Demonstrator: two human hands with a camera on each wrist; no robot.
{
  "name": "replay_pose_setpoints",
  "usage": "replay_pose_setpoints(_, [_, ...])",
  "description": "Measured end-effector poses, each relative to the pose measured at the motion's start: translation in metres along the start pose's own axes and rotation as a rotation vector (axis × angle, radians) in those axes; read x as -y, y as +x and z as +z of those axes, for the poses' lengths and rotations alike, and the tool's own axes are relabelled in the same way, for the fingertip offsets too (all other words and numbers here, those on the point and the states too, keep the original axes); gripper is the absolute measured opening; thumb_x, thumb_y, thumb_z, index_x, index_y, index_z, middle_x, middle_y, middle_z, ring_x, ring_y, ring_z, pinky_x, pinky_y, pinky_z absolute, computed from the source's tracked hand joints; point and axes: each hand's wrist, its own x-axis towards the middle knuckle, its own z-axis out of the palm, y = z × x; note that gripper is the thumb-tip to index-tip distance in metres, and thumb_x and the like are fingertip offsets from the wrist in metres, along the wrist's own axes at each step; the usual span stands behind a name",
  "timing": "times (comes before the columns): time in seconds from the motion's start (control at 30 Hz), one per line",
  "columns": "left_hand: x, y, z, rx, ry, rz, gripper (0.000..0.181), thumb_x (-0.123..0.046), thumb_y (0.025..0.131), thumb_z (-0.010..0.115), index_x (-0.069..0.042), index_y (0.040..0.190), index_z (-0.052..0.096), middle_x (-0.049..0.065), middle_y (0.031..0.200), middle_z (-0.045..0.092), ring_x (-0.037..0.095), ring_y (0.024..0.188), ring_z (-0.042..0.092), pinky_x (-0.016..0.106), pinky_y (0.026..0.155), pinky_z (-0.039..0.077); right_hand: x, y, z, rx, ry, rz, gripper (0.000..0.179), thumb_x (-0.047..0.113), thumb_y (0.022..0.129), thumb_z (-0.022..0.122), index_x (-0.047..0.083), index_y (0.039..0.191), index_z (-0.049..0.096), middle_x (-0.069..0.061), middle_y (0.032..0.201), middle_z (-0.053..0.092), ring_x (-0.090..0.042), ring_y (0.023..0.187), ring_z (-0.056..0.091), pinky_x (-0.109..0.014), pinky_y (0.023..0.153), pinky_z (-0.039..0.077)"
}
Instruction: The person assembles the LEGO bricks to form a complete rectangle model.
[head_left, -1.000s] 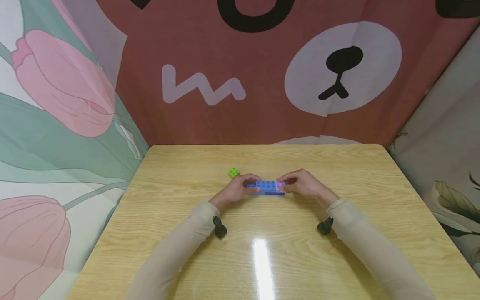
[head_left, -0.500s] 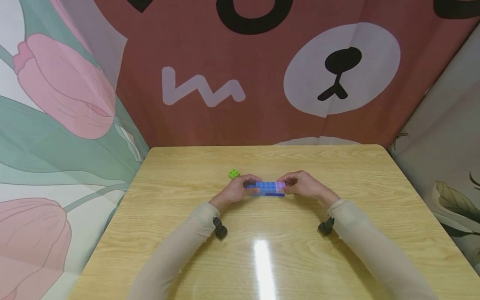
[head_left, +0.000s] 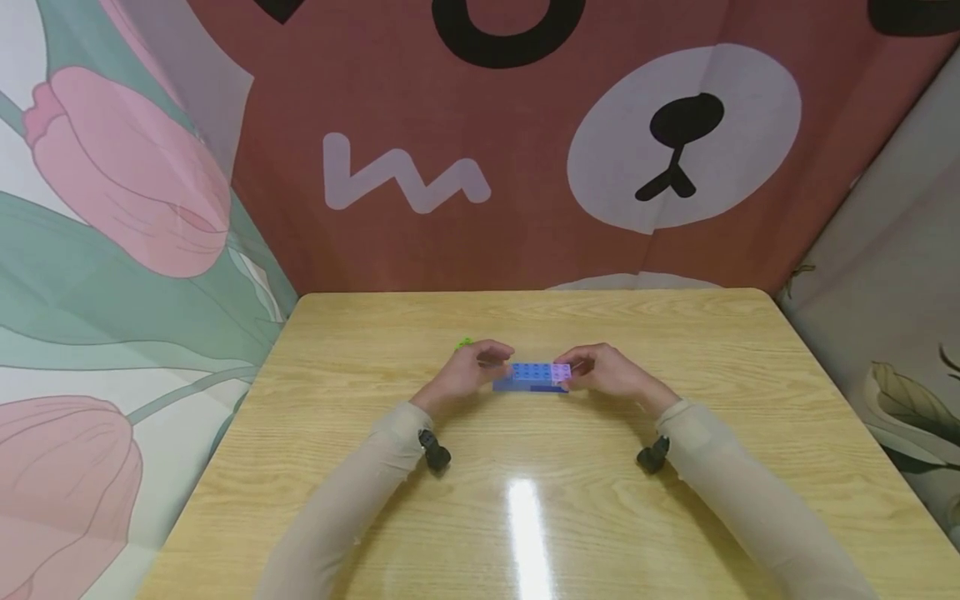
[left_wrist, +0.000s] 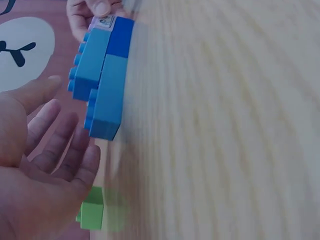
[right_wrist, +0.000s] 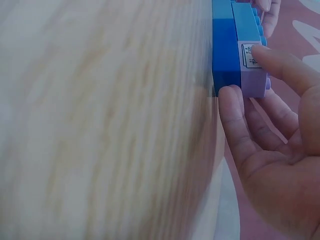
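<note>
A two-layer build of toy building bricks stands on the table. Its upper layer has a blue brick (left_wrist: 93, 60) and a purple brick (right_wrist: 253, 86) with a printed label. Below them lie a light blue brick (left_wrist: 109, 102) and a dark blue brick (right_wrist: 226, 62). My right hand (head_left: 613, 371) pinches the purple end, thumb over the label and other fingers around the far side. Apart from the build's left end, my left hand (head_left: 467, 372) has loosely spread fingers and holds nothing. Beyond it sits a small green brick (left_wrist: 92, 212), partly covered by that hand in the head view.
The wooden table (head_left: 375, 500) carries everything, with a bright light reflection near its front. A brown curtain (head_left: 525, 242) with a bear print hangs behind the far edge. Patterned cloths hang at both sides.
My left hand has let go of the build's left end and shifted slightly left, now overlapping the green brick in the head view. My right hand and the bricks stay in place.
</note>
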Motion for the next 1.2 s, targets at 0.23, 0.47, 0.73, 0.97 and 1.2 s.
replay_pose_setpoints(0.23, [0.001, 0.000, -0.012, -0.116, -0.074, -0.005, 0.031, -0.015, 0.094, 0.071, -0.005, 0.123, 0.068, 0.009, 0.110, 0.073, 0.019, 0.102, 0.067, 0.030, 0.083, 0.058, -0.001, -0.001, -0.001, 0.008, -0.007, 0.000, 0.037, 0.025, 0.085, 0.081, 0.017, 0.119, 0.071, -0.006, 0.109, 0.071, -0.020, 0.096, 0.062, -0.031, 0.076, 0.052])
replay_pose_setpoints(0.47, [0.005, -0.002, -0.022, -0.227, -0.079, -0.041, 0.029, -0.014, 0.093, 0.072, -0.004, 0.120, 0.069, 0.012, 0.113, 0.072, 0.024, 0.101, 0.067, 0.029, 0.073, 0.058, -0.002, 0.000, -0.002, 0.008, -0.020, -0.004, 0.037, 0.025, 0.085, 0.081, 0.018, 0.120, 0.070, -0.005, 0.109, 0.070, -0.020, 0.096, 0.062, -0.030, 0.077, 0.052])
replay_pose_setpoints(0.73, [0.017, -0.002, -0.031, -0.321, -0.075, -0.084, 0.028, -0.010, 0.091, 0.073, -0.003, 0.118, 0.069, 0.015, 0.116, 0.071, 0.028, 0.101, 0.069, 0.026, 0.071, 0.055, -0.003, 0.001, -0.001, 0.023, -0.003, 0.009, 0.037, 0.023, 0.086, 0.080, 0.017, 0.121, 0.070, -0.006, 0.112, 0.069, -0.021, 0.097, 0.060, -0.029, 0.075, 0.051])
replay_pose_setpoints(0.97, [0.020, -0.005, -0.037, -0.355, -0.050, -0.153, 0.028, -0.010, 0.090, 0.074, -0.006, 0.118, 0.070, 0.013, 0.115, 0.070, 0.027, 0.098, 0.069, 0.027, 0.072, 0.055, -0.004, 0.001, -0.001, 0.041, 0.050, 0.006, 0.036, 0.019, 0.085, 0.080, 0.017, 0.120, 0.070, -0.006, 0.110, 0.071, -0.020, 0.095, 0.063, -0.031, 0.074, 0.053])
replay_pose_setpoints(1.2, [0.024, -0.003, -0.038, -0.356, -0.012, -0.186, 0.029, -0.010, 0.089, 0.075, -0.006, 0.117, 0.069, 0.015, 0.117, 0.067, 0.027, 0.099, 0.068, 0.033, 0.080, 0.057, -0.003, 0.000, -0.001, 0.049, 0.062, 0.008, 0.035, 0.018, 0.086, 0.079, 0.018, 0.120, 0.070, -0.006, 0.111, 0.071, -0.021, 0.096, 0.063, -0.032, 0.074, 0.053])
